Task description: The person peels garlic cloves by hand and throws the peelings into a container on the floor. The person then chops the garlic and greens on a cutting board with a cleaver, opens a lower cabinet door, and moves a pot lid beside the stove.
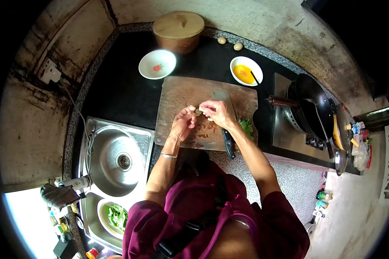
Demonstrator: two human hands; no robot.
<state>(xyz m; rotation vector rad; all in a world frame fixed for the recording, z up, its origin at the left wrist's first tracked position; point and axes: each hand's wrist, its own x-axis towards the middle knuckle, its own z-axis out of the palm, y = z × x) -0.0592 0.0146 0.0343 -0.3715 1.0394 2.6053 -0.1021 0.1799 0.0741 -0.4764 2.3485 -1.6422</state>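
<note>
My right hand (217, 112) pinches a small pale piece (198, 112) above the cutting board (177, 97). My left hand (185, 123) curls half-closed beside it; whether it grips, I cannot tell.

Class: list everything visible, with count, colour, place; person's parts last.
Counter: one, black, middle
Chopping board: one, brown, on counter
Knife: one, grey-black, on board
Pale bits: number unclear, cream, above board
Bowls: two, white, behind board
Liquid: one, yellow, right bowl
Eggs: two, beige, back
Lidded pot: one, brown, back
Stove: one, silver, right
Wok: one, black, on stove
Sink: one, silver, left
Colander: one, pale, in sink
Leaves: many, green, board and colander
Socket: one, white, left wall
Clutter: many, mixed, far right
Top: one, maroon, lower middle
Left grip: one, above board
Right grip: one, above board
</note>
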